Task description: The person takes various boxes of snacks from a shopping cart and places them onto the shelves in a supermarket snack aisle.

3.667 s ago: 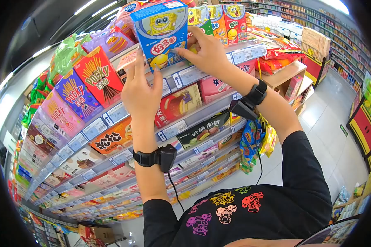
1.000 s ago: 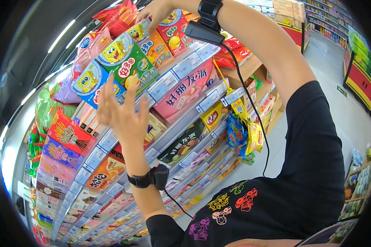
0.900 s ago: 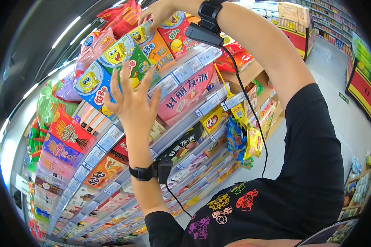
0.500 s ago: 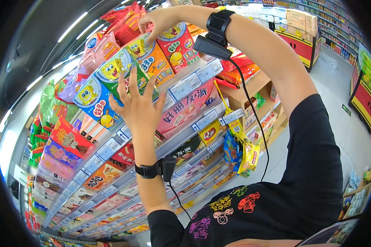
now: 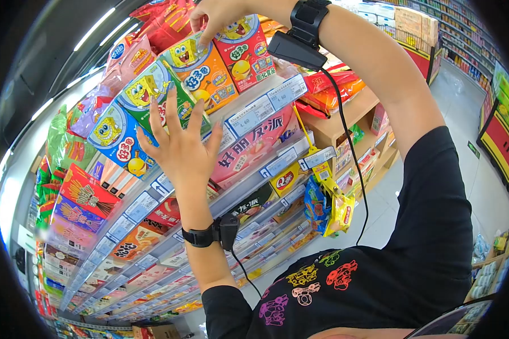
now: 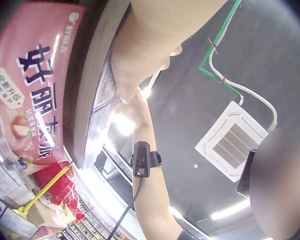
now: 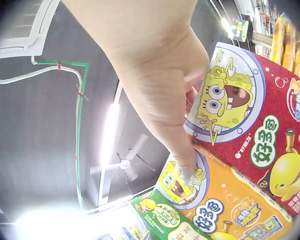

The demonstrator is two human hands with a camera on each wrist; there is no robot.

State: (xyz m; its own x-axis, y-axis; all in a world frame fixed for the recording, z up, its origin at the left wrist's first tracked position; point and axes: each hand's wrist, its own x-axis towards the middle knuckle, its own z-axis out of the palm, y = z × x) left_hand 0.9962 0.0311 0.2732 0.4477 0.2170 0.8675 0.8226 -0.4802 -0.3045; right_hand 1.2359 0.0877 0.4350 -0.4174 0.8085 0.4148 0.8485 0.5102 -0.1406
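A row of cartoon-sponge snack boxes stands along the top shelf: a blue box, a green box, an orange box and a red box. My right hand reaches over from above and pinches the top of the orange box. In the right wrist view its thumb lies on the printed front; the other fingers are mostly hidden behind. My left hand has its fingers spread before the green box, partly covering it.
Below runs a price-tag rail with pink pie boxes under it. Pocky boxes stand left. Yellow and blue snack packets hang at the right shelf end; bagged snacks rise behind the boxes.
The blue box, earlier between both hands, now stands left of the green one. My right hand has gone over to the orange box. My left hand has spread its fingers before the green box.
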